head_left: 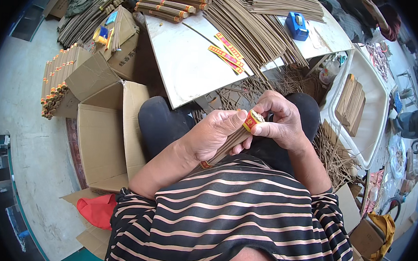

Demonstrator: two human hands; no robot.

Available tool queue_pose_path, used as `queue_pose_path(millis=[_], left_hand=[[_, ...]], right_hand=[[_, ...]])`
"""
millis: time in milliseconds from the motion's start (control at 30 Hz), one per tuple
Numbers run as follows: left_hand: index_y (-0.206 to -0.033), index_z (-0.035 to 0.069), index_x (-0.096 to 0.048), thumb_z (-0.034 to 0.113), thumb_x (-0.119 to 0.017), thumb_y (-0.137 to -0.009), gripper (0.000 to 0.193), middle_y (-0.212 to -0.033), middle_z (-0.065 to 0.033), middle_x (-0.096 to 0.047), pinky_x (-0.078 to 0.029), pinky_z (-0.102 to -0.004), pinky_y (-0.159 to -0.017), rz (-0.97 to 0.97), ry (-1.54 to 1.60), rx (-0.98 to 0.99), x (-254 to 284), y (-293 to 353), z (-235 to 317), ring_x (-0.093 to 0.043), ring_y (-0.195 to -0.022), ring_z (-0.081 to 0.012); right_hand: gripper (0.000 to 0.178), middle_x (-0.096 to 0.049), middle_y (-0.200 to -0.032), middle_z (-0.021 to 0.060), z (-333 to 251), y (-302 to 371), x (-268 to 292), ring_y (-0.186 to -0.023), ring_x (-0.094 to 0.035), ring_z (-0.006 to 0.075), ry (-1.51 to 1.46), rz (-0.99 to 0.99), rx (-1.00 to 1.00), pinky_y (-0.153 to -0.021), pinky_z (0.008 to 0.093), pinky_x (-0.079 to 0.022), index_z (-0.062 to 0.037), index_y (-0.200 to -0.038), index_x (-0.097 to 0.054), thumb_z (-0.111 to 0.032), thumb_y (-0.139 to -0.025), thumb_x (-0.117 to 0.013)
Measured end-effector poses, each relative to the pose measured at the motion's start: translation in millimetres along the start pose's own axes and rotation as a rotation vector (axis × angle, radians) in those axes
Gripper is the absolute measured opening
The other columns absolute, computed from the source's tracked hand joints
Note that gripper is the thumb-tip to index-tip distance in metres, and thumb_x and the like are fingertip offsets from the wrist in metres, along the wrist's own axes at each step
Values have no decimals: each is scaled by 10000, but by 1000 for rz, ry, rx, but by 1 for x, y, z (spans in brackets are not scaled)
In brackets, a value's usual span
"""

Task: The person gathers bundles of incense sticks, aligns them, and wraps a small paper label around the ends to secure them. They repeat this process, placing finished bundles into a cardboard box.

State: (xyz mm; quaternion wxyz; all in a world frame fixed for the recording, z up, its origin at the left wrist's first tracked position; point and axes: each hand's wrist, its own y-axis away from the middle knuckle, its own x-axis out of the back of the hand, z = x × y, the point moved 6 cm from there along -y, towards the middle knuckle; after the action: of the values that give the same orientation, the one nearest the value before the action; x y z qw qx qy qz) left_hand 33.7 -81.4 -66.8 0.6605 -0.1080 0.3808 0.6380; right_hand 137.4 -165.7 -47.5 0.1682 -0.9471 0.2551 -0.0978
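In front of my lap I hold a bundle of brown incense sticks (pixel 227 144) at a slant. My left hand (pixel 211 133) is wrapped round its length, thumb along the top. A red and yellow paper band (pixel 251 121) circles the bundle's upper end. My right hand (pixel 286 120) is closed on that end, its thumb and fingers pressing at the band. Another bit of red and yellow band (pixel 206 164) shows at the lower end. On the white table (pixel 167 66) ahead lie loose paper bands (pixel 227 58) and a fan of loose incense sticks (pixel 246 30).
A blue tape dispenser (pixel 297 27) stands on the table near banded bundles (pixel 166 6). To my left are an open cardboard box (pixel 101 138) and stacked bundles (pixel 58 80). A white tub (pixel 373 126) with sticks stands at right, beside scattered sticks (pixel 332 155). Another person's arm (pixel 376 14) shows at far right.
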Motion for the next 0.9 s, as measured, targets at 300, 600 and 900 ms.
queue_pose_path(millis=[300, 600, 900], left_hand=[[-948, 9, -562, 418, -489, -904, 418, -753, -66, -603, -439, -166, -489, 78, -207, -125, -4, 8, 9, -569, -585, -78], [-945, 26, -561, 358, -497, -924, 338, -704, -12, -552, -384, -141, -473, 82, -249, -129, -7, 6, 10, -502, -546, -30], [-956, 13, -555, 335, -522, -917, 325, -668, -11, -545, -369, -142, -446, 151, -146, -104, -6, 7, 10, -482, -499, -34]], right_hand=[[295, -548, -768, 27, -4, -1, -2, -677, -509, 105, 18, 41, -24, -596, 231, -431, -26, -797, -607, -213, -668, -795], [272, -552, -804, 23, -3, 0, -1, -692, -513, 99, 5, -18, -72, -608, 233, -441, -16, -864, -610, -179, -709, -765], [362, -551, -890, 23, 8, 10, -5, -811, -527, 96, -364, -49, -301, -743, 245, -445, -19, -1083, -613, -126, -753, -717]])
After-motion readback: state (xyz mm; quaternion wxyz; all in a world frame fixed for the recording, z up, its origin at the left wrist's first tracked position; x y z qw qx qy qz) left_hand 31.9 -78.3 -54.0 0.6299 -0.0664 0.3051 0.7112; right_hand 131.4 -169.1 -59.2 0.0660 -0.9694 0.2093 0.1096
